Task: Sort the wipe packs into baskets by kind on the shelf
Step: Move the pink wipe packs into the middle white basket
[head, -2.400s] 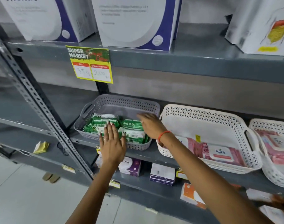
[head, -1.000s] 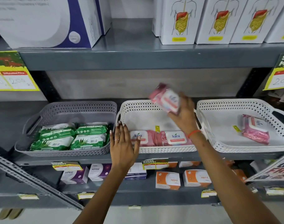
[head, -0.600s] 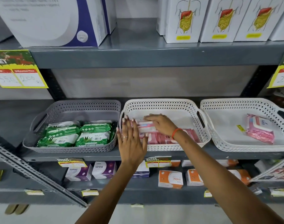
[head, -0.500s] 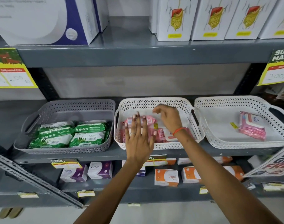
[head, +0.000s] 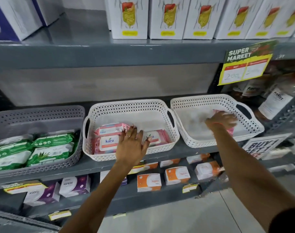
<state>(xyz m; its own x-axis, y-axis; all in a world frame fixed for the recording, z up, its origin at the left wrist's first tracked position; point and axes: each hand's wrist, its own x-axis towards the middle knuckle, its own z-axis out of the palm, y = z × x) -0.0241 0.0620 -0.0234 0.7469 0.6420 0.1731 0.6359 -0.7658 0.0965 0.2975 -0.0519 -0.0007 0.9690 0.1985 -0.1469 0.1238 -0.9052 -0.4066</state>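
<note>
Right hand point(head: 221, 119) is deep in the right-hand white basket point(head: 254, 130), sitting on top of the lone pink pack point(head: 230, 131) there. It's motion-blurred, so can't tell if the fingers have closed round the pack or just landed on it. Only pink slivers show around the hand, so the pack's long axis can't be read. That pack is directly under the right fingers, way closer to that hand than to the other one.

Left hand point(head: 132, 142) is spread flat with fingers splayed, gripping nothing, resting over the pink kara packs point(head: 109, 142) in the middle white basket point(head: 131, 106). Looks like it's steadying the pile, and that basket is probably where the stray pink one belongs, a short hop to the left.

Green packs point(head: 49, 148) fill the front of the grey basket point(head: 42, 113) on the far left. All three baskets sit side by side on a grey metal shelf point(head: 193, 152), with white boxes point(head: 167, 19) above, small orange boxes point(head: 149, 182) below, and a yellow price sign point(head: 244, 64) at right.
</note>
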